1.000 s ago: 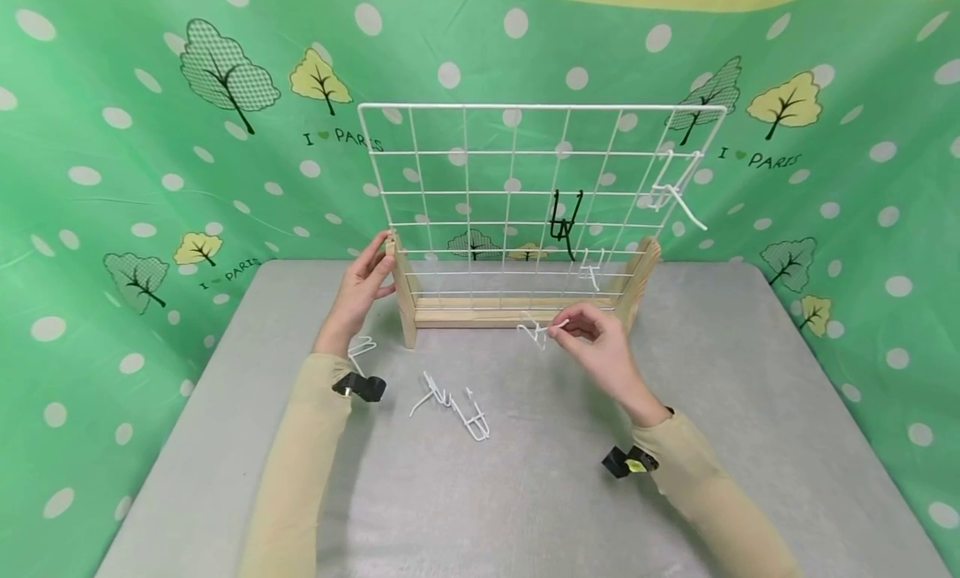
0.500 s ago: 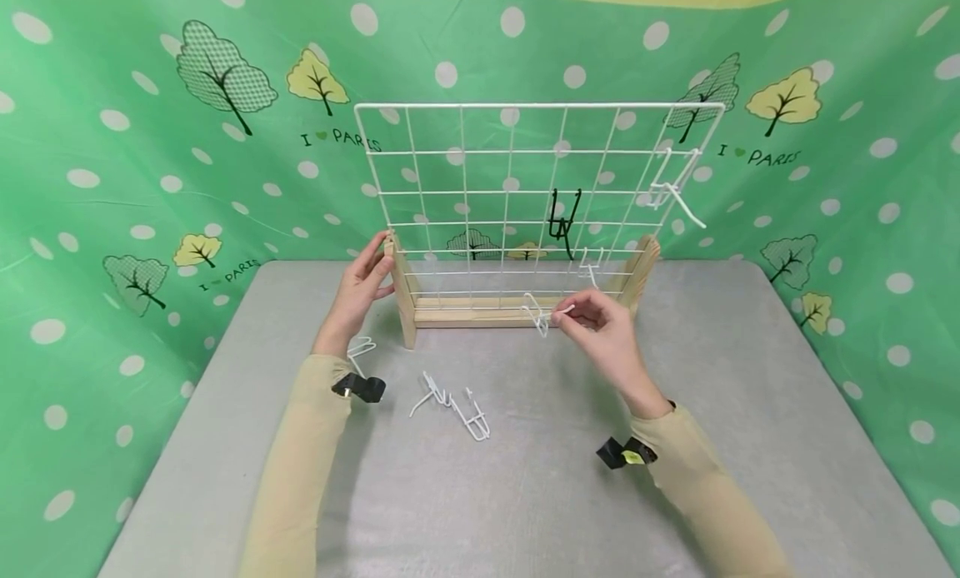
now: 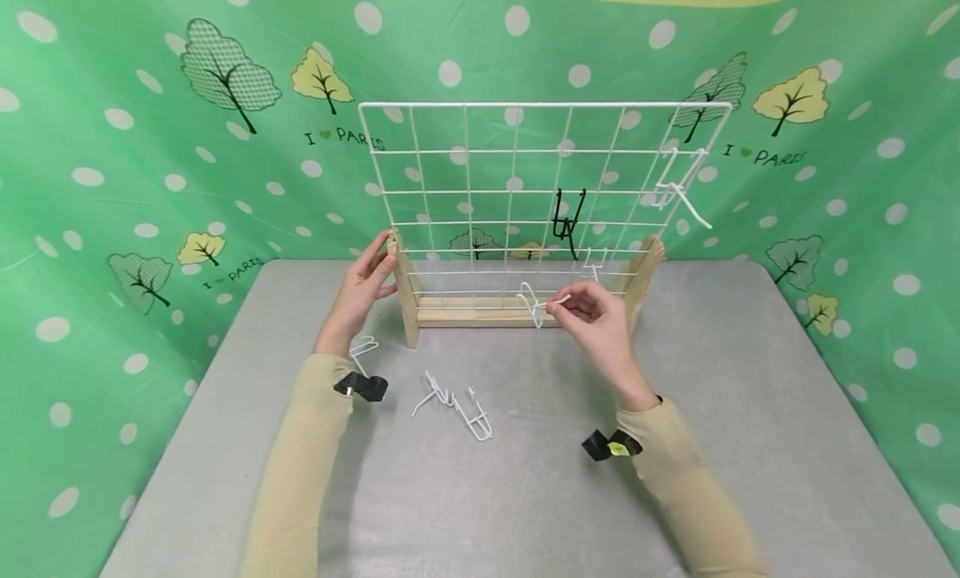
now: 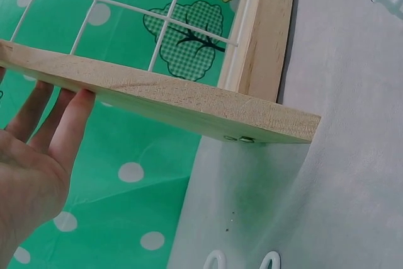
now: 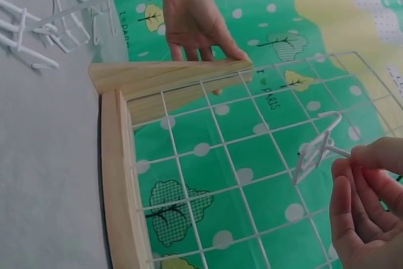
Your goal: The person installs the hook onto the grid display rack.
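Between thumb and fingertips, my right hand pinches the prong of a white wire hook. In the head view the hook overlaps the lower part of the white wire grid. The right wrist view shows the hook's bent frame pointing toward the grid, away from the fingers. At the grid's left side, my left hand touches the outer side of the wooden side post. Its fairly straight fingers meet the post's edge in the left wrist view.
A black hook, a white hook and a partly covered white hook hang on the grid. Loose white hooks lie together on the grey tabletop; another white hook lies beside the left wrist.
My right hand has risen toward the grid with the white hook, whose frame has turned more upright. The left hand keeps its place at the post.
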A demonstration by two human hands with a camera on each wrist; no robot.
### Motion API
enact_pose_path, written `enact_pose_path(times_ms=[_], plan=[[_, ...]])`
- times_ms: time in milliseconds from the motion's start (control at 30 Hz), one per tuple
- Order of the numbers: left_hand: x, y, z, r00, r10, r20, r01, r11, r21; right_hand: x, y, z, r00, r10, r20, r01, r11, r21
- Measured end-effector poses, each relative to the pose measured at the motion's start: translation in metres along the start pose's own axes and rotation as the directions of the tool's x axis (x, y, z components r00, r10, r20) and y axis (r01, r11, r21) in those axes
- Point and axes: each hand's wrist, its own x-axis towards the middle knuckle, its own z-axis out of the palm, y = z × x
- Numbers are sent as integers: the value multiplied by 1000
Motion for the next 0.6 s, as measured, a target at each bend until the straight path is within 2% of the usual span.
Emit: enact_pose_path(times_ms=[267, 467, 600], plan=[[-1, 2, 0, 1000, 0, -1, 0, 1000, -3, 2, -6, 12, 1000, 7, 16, -6, 999, -51], [0, 3, 1, 1000, 1, 1, -1, 1000, -14, 6, -1, 19, 998, 60, -33, -62, 995, -79], [0, 3, 1, 1000, -4, 2, 4, 1000, -13, 10, 7, 23, 997, 46, -61, -52, 994, -93]])
